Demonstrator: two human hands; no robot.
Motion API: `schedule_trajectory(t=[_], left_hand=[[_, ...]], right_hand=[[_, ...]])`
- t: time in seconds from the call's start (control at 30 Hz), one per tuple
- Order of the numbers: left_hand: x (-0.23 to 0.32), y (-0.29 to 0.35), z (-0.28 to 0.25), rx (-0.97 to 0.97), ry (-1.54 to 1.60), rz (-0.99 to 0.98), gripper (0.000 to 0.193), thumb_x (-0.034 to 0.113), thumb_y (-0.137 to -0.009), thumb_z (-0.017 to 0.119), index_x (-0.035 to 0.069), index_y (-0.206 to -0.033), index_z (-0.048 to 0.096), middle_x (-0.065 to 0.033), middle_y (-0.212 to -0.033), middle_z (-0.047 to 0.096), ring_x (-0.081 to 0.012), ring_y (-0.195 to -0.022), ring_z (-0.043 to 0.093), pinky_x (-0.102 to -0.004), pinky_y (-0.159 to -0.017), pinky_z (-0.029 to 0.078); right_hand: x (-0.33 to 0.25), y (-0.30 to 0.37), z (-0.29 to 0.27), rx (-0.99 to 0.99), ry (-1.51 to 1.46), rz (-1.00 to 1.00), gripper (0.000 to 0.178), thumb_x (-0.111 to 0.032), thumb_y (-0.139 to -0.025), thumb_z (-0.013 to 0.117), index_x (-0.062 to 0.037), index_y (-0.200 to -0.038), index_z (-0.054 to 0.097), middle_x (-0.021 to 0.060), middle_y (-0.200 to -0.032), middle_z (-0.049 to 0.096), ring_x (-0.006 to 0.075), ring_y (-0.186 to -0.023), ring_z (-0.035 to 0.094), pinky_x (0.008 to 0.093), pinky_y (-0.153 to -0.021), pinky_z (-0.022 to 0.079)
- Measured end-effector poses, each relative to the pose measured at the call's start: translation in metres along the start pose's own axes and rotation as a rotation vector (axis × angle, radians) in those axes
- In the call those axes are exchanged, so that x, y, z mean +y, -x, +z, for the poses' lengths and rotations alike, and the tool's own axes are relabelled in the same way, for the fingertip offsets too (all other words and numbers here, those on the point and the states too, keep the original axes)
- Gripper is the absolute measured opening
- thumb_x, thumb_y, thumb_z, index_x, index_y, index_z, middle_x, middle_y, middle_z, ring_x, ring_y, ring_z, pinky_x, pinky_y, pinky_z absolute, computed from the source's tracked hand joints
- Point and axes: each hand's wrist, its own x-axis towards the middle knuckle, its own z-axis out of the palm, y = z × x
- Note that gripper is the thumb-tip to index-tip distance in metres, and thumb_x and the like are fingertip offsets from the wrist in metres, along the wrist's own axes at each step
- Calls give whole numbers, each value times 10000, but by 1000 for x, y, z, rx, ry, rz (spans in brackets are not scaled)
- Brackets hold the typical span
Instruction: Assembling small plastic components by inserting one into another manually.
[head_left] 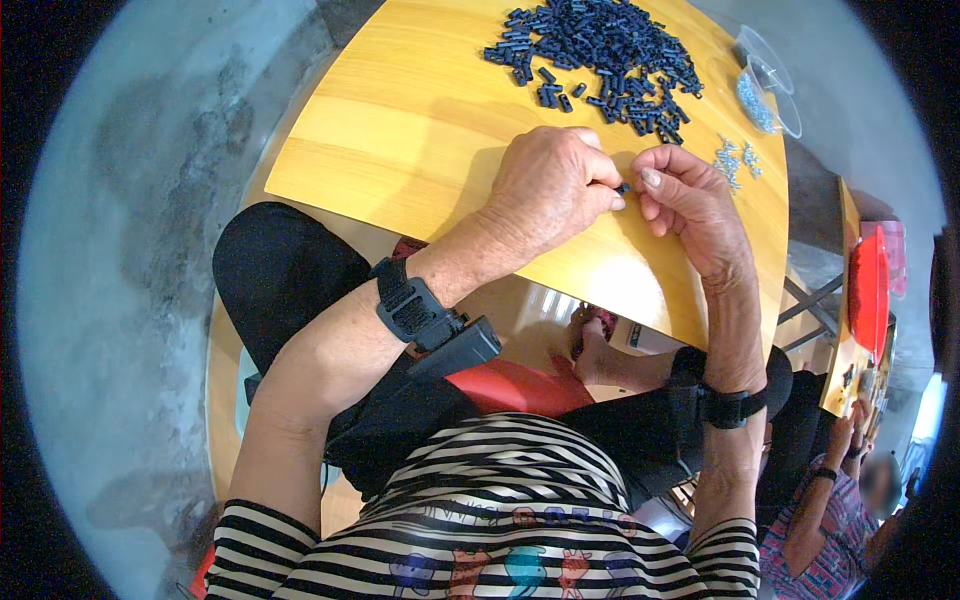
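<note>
Above the near part of the wooden table (400, 120), my left hand (555, 190) pinches a small dark plastic block (623, 188) between thumb and fingertips; most of the block is hidden. My right hand (690, 200) is close beside it on the right, thumb and forefinger closed together. Whatever those right fingers hold is too small to make out. Just beyond both hands lies a big heap of dark blue-black plastic blocks (620, 55), with several loose ones at its near edge. A scatter of small silvery screws (732, 165) lies past my right hand.
A clear plastic tub (764, 100) with silvery pieces in it stands at the table's far right edge. Off to the right, another person (825, 520) works at a second table that has a red bin (868, 290) on it. My knees are under the table's near edge.
</note>
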Motion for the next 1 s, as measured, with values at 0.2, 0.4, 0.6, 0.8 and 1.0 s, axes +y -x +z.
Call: schedule_trajectory(t=[0.2, 0.4, 0.6, 0.8, 1.0], left_hand=[[2, 0, -2, -16, -10, 12, 123, 158, -653, 735, 58, -703, 684, -72, -661, 599, -231, -602, 603, -335, -546, 467], [1, 1, 1, -8, 41, 3, 123, 157, -658, 733, 55, -704, 681, -71, -650, 588, -235, -591, 595, -339, -539, 460], [3, 0, -1, -17, 11, -3, 129, 166, -661, 736, 58, -707, 683, -76, -641, 576, -233, -580, 586, -340, -532, 457], [1, 1, 2, 5, -1, 14, 120, 175, -663, 730, 70, -699, 687, -76, -624, 572, -238, -571, 579, -349, -529, 455], [-1, 0, 0, -9, -52, -3, 136, 207, -655, 737, 87, -711, 703, -74, -635, 595, -238, -595, 597, -346, -545, 471]], right_hand=[[-10, -1, 13, 0, 205, 12, 142, -150, -819, 670, -47, -904, 620, -14, -708, 595, 51, -565, 527, 182, -471, 417], [-19, -4, 9, -79, 351, 56, 143, -154, -818, 668, -37, -886, 623, 3, -712, 601, 65, -579, 547, 197, -481, 440], [-29, -12, 9, -165, 491, 93, 177, -163, -824, 659, -16, -909, 609, 31, -717, 605, 93, -602, 577, 218, -514, 483], [-27, -10, 9, -146, 484, 93, 185, -161, -834, 645, -10, -931, 599, 37, -716, 602, 101, -603, 583, 227, -530, 503], [-20, -12, 6, -122, 406, 102, 168, -156, -842, 637, -24, -940, 601, 22, -719, 599, 84, -590, 576, 223, -527, 498]])
